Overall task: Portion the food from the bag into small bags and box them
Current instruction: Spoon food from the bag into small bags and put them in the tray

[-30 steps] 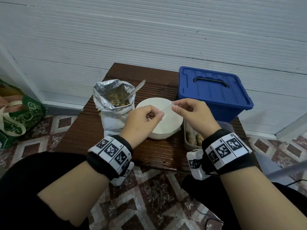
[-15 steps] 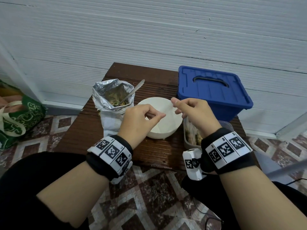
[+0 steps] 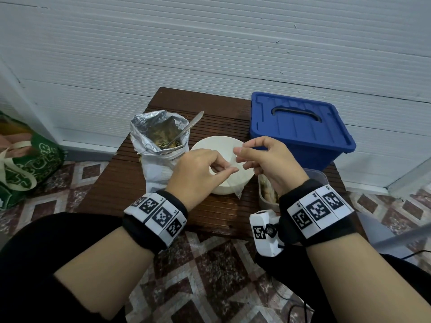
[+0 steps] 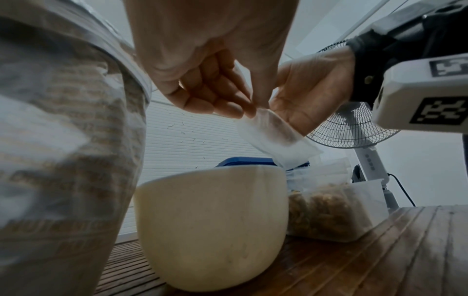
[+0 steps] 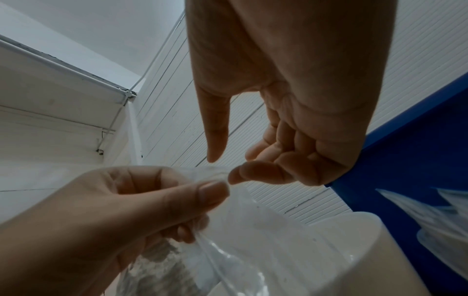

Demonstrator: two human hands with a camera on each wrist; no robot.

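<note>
From the head view, a dark slatted wooden table [image 3: 121, 183] stood against a white ribbed wall [image 3: 210, 54], on a floor of maroon and cream patterned tiles [image 3: 210, 276]. On the table were an open foil bag [image 3: 161, 145] of food with a metal spoon [image 3: 189, 127] standing in it, a white bowl [image 3: 219, 150], a blue lidded box [image 3: 300, 134] and, at the right edge, a clear container [image 3: 268, 194] with brown food inside. A green printed bag [image 3: 25, 169] lay on the floor to the left. Above the bowl, the left hand [image 3: 198, 171] and the right hand [image 3: 270, 164] each pinched the top edge of a small clear bag [image 3: 235, 180] between thumb and forefinger, the other fingers curled; the bag hung over the bowl's near rim. Both wrists wore black bands with square black-and-white markers; no readable writing showed.

From the left wrist, the left hand [image 4: 207, 66] held the small bag [image 4: 276, 138] by its mouth, the right hand [image 4: 309, 92] just behind it. The bag looked empty and hung above the bowl [image 4: 212, 226]. The container [image 4: 336, 210] of brown food sat beside the bowl, and a standing fan [image 4: 354, 128] stood behind.

From the right wrist, the right hand [image 5: 286, 100] had thumb and forefinger slightly parted at the bag's edge [image 5: 243, 230], while the left hand [image 5: 113, 210] pinched it firmly. The blue box [image 5: 418, 160] filled the right side.
</note>
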